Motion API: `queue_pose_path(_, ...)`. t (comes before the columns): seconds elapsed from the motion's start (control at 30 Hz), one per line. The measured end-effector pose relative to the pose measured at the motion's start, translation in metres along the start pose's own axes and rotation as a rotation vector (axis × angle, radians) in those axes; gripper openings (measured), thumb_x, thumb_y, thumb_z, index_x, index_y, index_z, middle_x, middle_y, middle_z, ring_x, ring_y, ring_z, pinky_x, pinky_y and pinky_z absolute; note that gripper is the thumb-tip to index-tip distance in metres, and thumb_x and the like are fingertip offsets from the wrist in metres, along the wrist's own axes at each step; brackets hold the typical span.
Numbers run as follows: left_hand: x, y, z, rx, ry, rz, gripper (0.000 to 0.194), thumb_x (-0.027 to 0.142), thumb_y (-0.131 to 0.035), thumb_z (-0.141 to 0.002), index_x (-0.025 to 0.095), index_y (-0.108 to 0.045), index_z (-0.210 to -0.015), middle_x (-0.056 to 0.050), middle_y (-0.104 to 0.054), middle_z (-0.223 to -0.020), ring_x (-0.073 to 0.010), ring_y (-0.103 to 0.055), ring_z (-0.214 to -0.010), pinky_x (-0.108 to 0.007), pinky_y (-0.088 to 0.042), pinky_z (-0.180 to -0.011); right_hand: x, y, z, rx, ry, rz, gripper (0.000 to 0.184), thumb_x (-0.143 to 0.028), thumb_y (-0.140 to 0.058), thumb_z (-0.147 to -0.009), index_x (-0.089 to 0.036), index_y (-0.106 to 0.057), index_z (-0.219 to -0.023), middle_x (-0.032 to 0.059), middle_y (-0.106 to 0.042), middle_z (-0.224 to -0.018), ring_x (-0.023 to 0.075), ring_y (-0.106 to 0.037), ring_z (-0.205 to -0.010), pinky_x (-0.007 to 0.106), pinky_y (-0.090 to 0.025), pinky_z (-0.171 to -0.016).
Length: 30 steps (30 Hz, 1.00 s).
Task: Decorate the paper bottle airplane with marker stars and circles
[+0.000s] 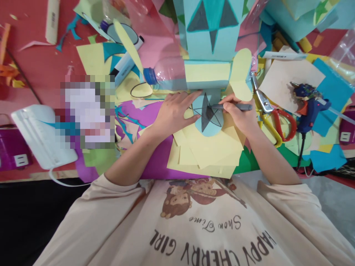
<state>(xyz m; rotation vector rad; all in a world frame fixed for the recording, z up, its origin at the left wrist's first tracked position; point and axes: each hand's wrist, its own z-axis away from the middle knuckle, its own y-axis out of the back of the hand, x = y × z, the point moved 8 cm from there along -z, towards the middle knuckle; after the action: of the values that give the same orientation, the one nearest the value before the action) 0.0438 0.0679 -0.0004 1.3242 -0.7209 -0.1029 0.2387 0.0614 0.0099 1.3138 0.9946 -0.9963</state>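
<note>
A blue paper piece with a rounded end (211, 130) carries a star outline, partly coloured in black. My left hand (175, 112) lies on the paper's left side with fingers spread, thumb and fingertips by the star. In my right hand (239, 115) is a dark marker (245, 107), its tip on the star's middle. Stacked yellow paper sheets (206, 155) lie under the blue piece. Just beyond my hands lies a plastic bottle (168, 74) with a blue cap, wrapped in blue and yellow paper. A yellow paper shape with rounded lobes (240, 74) sticks out at its right end.
Red-and-yellow-handled scissors (283, 125) and a blue glue gun (307, 114) lie at the right. A white device (44, 136) with a cable is at the left, beside a pixelated patch. A white marker (127, 62) and paper scraps surround the bottle.
</note>
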Motion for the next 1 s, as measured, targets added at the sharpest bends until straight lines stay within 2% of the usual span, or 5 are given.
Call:
queue_pose_path(0.17,0.0008,0.0008,0.0001,0.005,-0.009,0.002,0.06,0.036,-0.062,-0.093,0.02,-0.055,-0.151,-0.011,-0.072,-0.115,-0.0307,-0.068,-0.111,-0.042,-0.049,-0.098,0.0032,0.0003,0.0005,0.007,-0.011,0.008,0.014,-0.028,-0.064,-0.082,-0.022,-0.073,-0.073,-0.0025,-0.064,-0.064,0.0111,-0.055,-0.06,0.028,-0.043,-0.059)
queue_pose_path(0.37,-0.0018,-0.0003,0.0004,0.02,-0.005,0.023,0.06,0.038,-0.062,-0.093,0.023,-0.054,-0.15,-0.01,-0.072,-0.113,-0.0301,-0.067,-0.109,-0.042,-0.049,-0.099,0.0088,0.0015,-0.0006,0.034,-0.023,-0.007,0.014,-0.036,-0.069,-0.082,-0.024,-0.074,-0.078,-0.0036,-0.06,-0.061,0.0105,-0.05,-0.056,0.028,-0.042,-0.056)
queue_pose_path(0.6,-0.0017,-0.0005,0.0003,0.015,0.002,0.012,0.061,0.037,-0.063,-0.092,0.022,-0.054,-0.151,-0.009,-0.071,-0.11,-0.0306,-0.067,-0.109,-0.043,-0.049,-0.099,0.0046,0.0013,-0.0005,0.032,-0.017,-0.031,0.012,-0.03,-0.065,-0.08,-0.023,-0.074,-0.075,-0.0033,-0.062,-0.061,0.0104,-0.054,-0.057,0.028,-0.042,-0.057)
queue_pose_path(0.73,-0.0016,-0.0002,0.0005,0.006,0.004,0.024,0.061,0.038,-0.062,-0.093,0.022,-0.053,-0.151,-0.011,-0.071,-0.115,-0.0313,-0.067,-0.111,-0.044,-0.049,-0.1,0.0047,0.0004,0.0002,0.014,-0.031,-0.019,0.014,-0.029,-0.063,-0.081,-0.023,-0.072,-0.071,-0.0031,-0.062,-0.062,0.0106,-0.055,-0.059,0.028,-0.042,-0.058)
queue_pose_path(1.0,-0.0013,-0.0007,0.0007,0.002,-0.001,0.014,0.061,0.038,-0.062,-0.094,0.021,-0.053,-0.151,-0.011,-0.072,-0.116,-0.0312,-0.068,-0.111,-0.043,-0.048,-0.1,0.0067,0.0021,0.0001,0.037,0.011,-0.04,0.013,-0.027,-0.064,-0.084,-0.023,-0.073,-0.075,-0.0027,-0.062,-0.062,0.0108,-0.054,-0.056,0.028,-0.042,-0.056)
